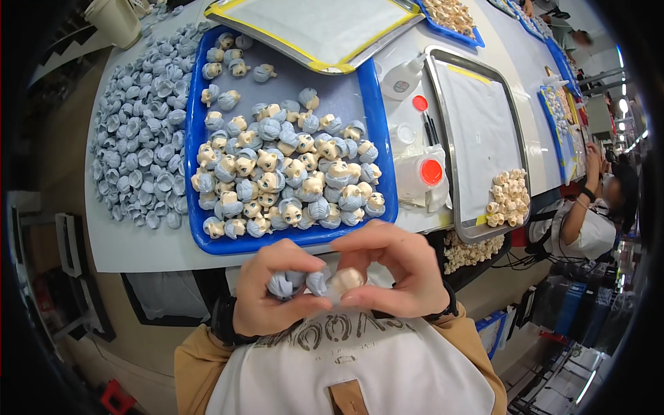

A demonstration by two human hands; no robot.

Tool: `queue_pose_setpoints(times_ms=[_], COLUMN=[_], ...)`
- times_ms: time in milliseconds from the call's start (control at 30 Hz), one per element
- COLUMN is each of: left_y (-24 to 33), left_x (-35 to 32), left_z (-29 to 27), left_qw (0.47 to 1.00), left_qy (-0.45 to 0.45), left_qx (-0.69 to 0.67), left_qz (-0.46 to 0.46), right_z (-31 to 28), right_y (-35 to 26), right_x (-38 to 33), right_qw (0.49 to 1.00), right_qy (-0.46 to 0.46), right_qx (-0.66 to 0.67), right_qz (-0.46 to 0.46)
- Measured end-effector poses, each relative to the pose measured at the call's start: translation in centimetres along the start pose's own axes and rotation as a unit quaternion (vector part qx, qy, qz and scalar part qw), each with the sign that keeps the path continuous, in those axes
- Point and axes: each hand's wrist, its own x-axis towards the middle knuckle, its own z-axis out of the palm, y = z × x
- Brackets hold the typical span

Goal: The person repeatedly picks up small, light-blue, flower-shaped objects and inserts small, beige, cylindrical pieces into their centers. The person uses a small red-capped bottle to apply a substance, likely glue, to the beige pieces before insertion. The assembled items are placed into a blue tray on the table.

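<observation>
Just in front of my apron, both hands work close together. My left hand (257, 309) is closed around blue-grey doll hair shells; one hair shell (317, 282) is pinched between thumb and forefinger, and other shells (281, 284) rest in the curled fingers. A small cream doll head (347, 279) sits between the thumb and fingertips of my right hand (409, 271), beside the pinched shell. Whether the two pieces touch is hard to make out. Beyond my hands, a blue tray (384, 149) holds many doll heads (277, 181) fitted with blue-grey hair, some with painted eyes.
Loose hair shells (138, 131) are heaped left of the tray. A lined metal tray (477, 131) with cream parts (508, 197) lies right, past a bottle (401, 81) and red-lidded jar (430, 171). Another metal tray (311, 31) overlaps the blue one. A person (588, 214) sits far right.
</observation>
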Motion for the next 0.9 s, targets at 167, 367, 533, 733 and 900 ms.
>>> queue_pose_setpoints(times_ms=[167, 367, 533, 733, 900], left_y=[0.0, 0.3, -0.6, 0.5, 0.1], left_x=[-0.8, -0.2, -0.9, -0.2, -0.2], left_z=[0.4, 0.3, -0.4, 0.2, -0.1], left_qw=[0.966, 0.968, 0.979, 0.961, 0.966], left_qy=[0.053, 0.058, 0.052, 0.088, 0.07], left_qx=[-0.213, -0.197, -0.171, -0.166, -0.16], left_qz=[-0.139, -0.145, -0.098, -0.202, -0.189], right_z=[-1.4, -3.1, -5.3, -7.2, -7.3], right_y=[0.2, -0.8, -2.5, -2.0, -1.6], right_x=[-0.2, -1.0, -1.7, 0.1, 0.7], right_qw=[0.994, 0.994, 0.933, 0.829, 0.812], right_qy=[0.014, 0.027, 0.224, 0.21, 0.185], right_qx=[-0.012, -0.04, -0.266, -0.515, -0.548], right_qz=[-0.112, -0.093, -0.094, -0.064, -0.076])
